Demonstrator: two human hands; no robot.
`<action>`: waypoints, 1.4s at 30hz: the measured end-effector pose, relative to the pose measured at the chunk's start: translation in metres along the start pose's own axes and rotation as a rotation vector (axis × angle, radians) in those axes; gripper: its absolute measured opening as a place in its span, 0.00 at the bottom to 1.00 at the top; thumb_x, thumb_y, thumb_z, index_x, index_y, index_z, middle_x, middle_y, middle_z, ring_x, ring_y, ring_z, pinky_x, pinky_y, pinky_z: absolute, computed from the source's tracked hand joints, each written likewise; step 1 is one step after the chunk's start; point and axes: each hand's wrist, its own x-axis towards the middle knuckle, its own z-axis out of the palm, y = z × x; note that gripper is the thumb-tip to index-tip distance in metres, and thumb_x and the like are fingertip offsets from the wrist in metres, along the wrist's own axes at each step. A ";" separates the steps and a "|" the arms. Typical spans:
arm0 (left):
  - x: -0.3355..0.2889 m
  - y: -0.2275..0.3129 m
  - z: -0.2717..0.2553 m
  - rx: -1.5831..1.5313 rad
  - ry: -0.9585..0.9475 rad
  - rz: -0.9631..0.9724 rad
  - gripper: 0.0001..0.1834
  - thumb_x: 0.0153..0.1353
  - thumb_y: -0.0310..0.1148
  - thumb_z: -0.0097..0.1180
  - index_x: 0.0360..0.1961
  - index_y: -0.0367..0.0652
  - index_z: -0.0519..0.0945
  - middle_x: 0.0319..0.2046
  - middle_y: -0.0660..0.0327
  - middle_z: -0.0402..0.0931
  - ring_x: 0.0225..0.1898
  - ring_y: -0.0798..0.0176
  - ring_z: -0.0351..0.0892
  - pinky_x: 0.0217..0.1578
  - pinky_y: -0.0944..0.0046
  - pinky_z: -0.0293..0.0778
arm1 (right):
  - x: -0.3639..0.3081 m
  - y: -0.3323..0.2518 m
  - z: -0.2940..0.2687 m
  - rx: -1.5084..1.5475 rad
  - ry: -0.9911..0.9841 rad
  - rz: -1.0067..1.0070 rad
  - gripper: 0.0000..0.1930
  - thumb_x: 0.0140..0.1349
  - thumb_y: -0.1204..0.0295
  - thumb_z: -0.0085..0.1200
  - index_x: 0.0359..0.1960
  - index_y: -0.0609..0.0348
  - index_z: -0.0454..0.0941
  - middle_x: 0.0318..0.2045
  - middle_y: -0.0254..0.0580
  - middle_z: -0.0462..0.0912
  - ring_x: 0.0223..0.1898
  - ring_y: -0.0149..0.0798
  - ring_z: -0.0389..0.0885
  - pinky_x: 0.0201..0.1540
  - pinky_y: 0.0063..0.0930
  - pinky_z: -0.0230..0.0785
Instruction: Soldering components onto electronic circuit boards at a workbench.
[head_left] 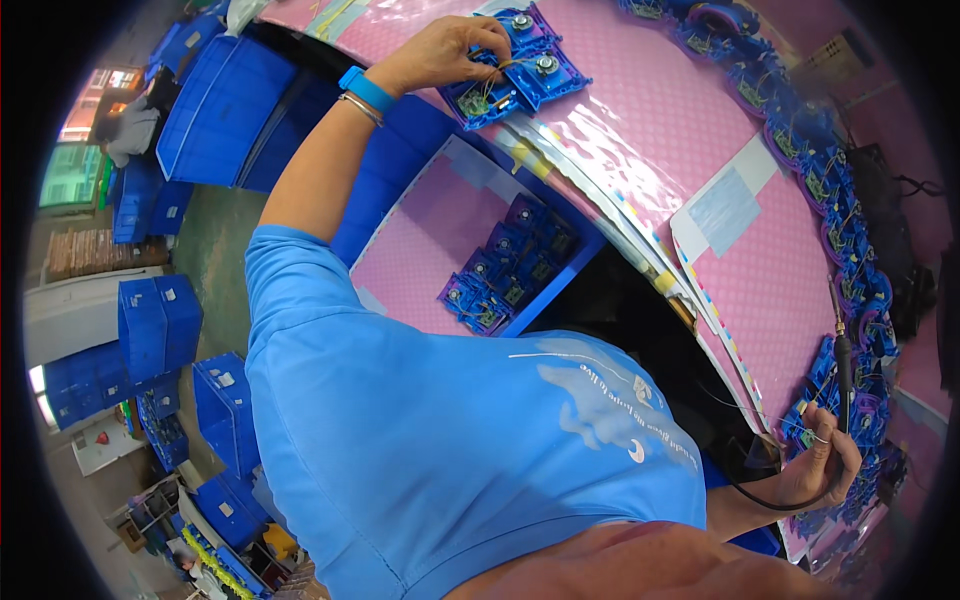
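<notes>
My left hand [447, 58] reaches to the far edge of the pink worktop, its fingers pinched on thin wires of a blue plastic housing [478, 103]. Right beside that lies another open blue housing [548, 72] with a round silver speaker-like part. At the lower right, my right hand [822, 468] is closed around a soldering iron [844, 365]. Its thin tip points up and away from me, and a black cable loops under the hand. A fine strand, perhaps solder wire, also runs from these fingers. Exactly how they grip it is too small to tell.
Many blue housings with wires [790, 130] line the worktop's far right edge. Below the worktop's edge, a blue bin [565, 285] holds a pink sheet and several more housings. Stacked blue bins [215, 110] stand on the floor at left, where another person [135, 130] is seen.
</notes>
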 end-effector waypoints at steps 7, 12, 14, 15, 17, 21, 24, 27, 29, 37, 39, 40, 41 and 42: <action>-0.055 0.042 -0.019 -0.122 0.217 -0.352 0.09 0.49 0.24 0.71 0.32 0.37 0.85 0.33 0.58 0.81 0.36 0.62 0.80 0.40 0.63 0.76 | -0.002 0.016 -0.024 0.073 -0.012 -0.018 0.05 0.66 0.86 0.56 0.42 0.71 0.77 0.35 0.65 0.87 0.36 0.51 0.89 0.40 0.41 0.87; -0.196 0.064 0.005 0.129 0.439 -0.682 0.12 0.50 0.34 0.76 0.35 0.45 0.89 0.39 0.64 0.86 0.41 0.63 0.84 0.45 0.64 0.78 | 0.004 0.042 -0.042 0.140 0.001 -0.026 0.04 0.65 0.86 0.55 0.40 0.74 0.74 0.33 0.72 0.85 0.32 0.57 0.89 0.37 0.41 0.88; -0.256 0.087 0.039 0.071 0.512 -0.901 0.11 0.49 0.34 0.78 0.34 0.45 0.90 0.35 0.63 0.87 0.37 0.68 0.85 0.40 0.66 0.79 | 0.015 0.046 -0.040 0.027 0.002 -0.082 0.07 0.64 0.85 0.57 0.38 0.67 0.70 0.29 0.72 0.84 0.30 0.57 0.88 0.33 0.37 0.85; -0.292 0.094 0.066 -0.055 0.548 -1.035 0.11 0.50 0.32 0.77 0.35 0.45 0.91 0.35 0.62 0.88 0.36 0.71 0.85 0.38 0.66 0.79 | 0.019 0.050 -0.039 0.041 0.002 -0.091 0.07 0.64 0.86 0.56 0.37 0.69 0.69 0.27 0.74 0.83 0.29 0.58 0.88 0.31 0.38 0.86; -0.335 0.122 0.118 -0.017 0.520 -1.261 0.12 0.48 0.35 0.77 0.34 0.45 0.91 0.30 0.61 0.88 0.32 0.68 0.85 0.35 0.66 0.78 | 0.027 0.058 -0.043 0.036 -0.054 -0.130 0.07 0.64 0.86 0.56 0.36 0.71 0.69 0.27 0.74 0.82 0.29 0.59 0.88 0.30 0.38 0.86; -0.392 0.168 0.222 0.017 0.214 -1.478 0.09 0.49 0.41 0.71 0.30 0.50 0.91 0.30 0.57 0.87 0.33 0.54 0.88 0.37 0.56 0.81 | 0.038 0.060 -0.036 0.010 -0.115 -0.220 0.08 0.64 0.88 0.56 0.34 0.76 0.67 0.25 0.74 0.82 0.27 0.61 0.88 0.28 0.39 0.87; -0.397 0.206 0.272 0.084 0.033 -1.701 0.08 0.49 0.41 0.69 0.26 0.51 0.91 0.31 0.55 0.87 0.33 0.49 0.87 0.39 0.53 0.81 | 0.039 0.057 -0.033 0.071 -0.143 -0.230 0.08 0.64 0.88 0.55 0.33 0.77 0.67 0.26 0.75 0.81 0.27 0.61 0.88 0.29 0.41 0.88; -0.406 0.240 0.313 0.079 0.001 -1.800 0.07 0.49 0.39 0.70 0.25 0.48 0.90 0.30 0.53 0.87 0.34 0.47 0.86 0.40 0.50 0.81 | 0.038 0.057 -0.032 0.085 -0.147 -0.240 0.08 0.64 0.88 0.55 0.32 0.77 0.67 0.26 0.75 0.81 0.27 0.61 0.88 0.29 0.41 0.88; -0.396 0.258 0.318 -0.058 -0.012 -1.760 0.06 0.48 0.37 0.70 0.25 0.48 0.90 0.31 0.53 0.87 0.34 0.47 0.87 0.40 0.50 0.82 | 0.038 0.056 -0.032 0.127 -0.133 -0.218 0.08 0.64 0.88 0.56 0.31 0.77 0.67 0.26 0.75 0.82 0.27 0.61 0.88 0.28 0.40 0.88; -0.430 0.190 0.328 -0.373 -0.636 -1.160 0.18 0.49 0.37 0.68 0.42 0.41 0.88 0.28 0.51 0.86 0.29 0.49 0.86 0.36 0.49 0.82 | 0.029 0.040 -0.022 -0.024 0.034 -0.222 0.10 0.57 0.89 0.60 0.28 0.75 0.69 0.22 0.67 0.81 0.22 0.54 0.86 0.24 0.35 0.84; -0.406 0.162 0.306 -0.103 -0.384 -1.203 0.17 0.52 0.35 0.65 0.43 0.40 0.87 0.38 0.49 0.86 0.39 0.48 0.87 0.42 0.51 0.82 | 0.014 0.043 -0.025 -0.037 0.123 -0.054 0.06 0.58 0.88 0.59 0.34 0.72 0.75 0.27 0.67 0.85 0.27 0.52 0.87 0.32 0.38 0.83; -0.364 0.156 0.287 -0.258 0.124 -1.211 0.16 0.54 0.29 0.64 0.45 0.39 0.87 0.41 0.51 0.86 0.44 0.50 0.86 0.45 0.53 0.81 | 0.008 0.043 -0.021 0.038 0.124 0.010 0.07 0.57 0.88 0.59 0.36 0.68 0.76 0.28 0.66 0.85 0.27 0.51 0.87 0.33 0.38 0.83; -0.325 0.153 0.253 -0.202 0.297 -1.219 0.15 0.56 0.26 0.64 0.46 0.39 0.86 0.41 0.53 0.86 0.44 0.53 0.86 0.45 0.56 0.82 | 0.009 0.040 -0.019 0.077 0.079 0.008 0.09 0.57 0.89 0.59 0.37 0.67 0.77 0.28 0.63 0.85 0.28 0.50 0.87 0.34 0.38 0.83; -0.254 0.154 0.217 -0.148 0.461 -1.128 0.12 0.59 0.24 0.63 0.45 0.39 0.86 0.42 0.54 0.85 0.42 0.55 0.86 0.44 0.60 0.82 | 0.004 0.035 -0.015 0.019 0.130 0.064 0.10 0.57 0.89 0.60 0.39 0.67 0.76 0.27 0.61 0.85 0.28 0.50 0.87 0.34 0.39 0.83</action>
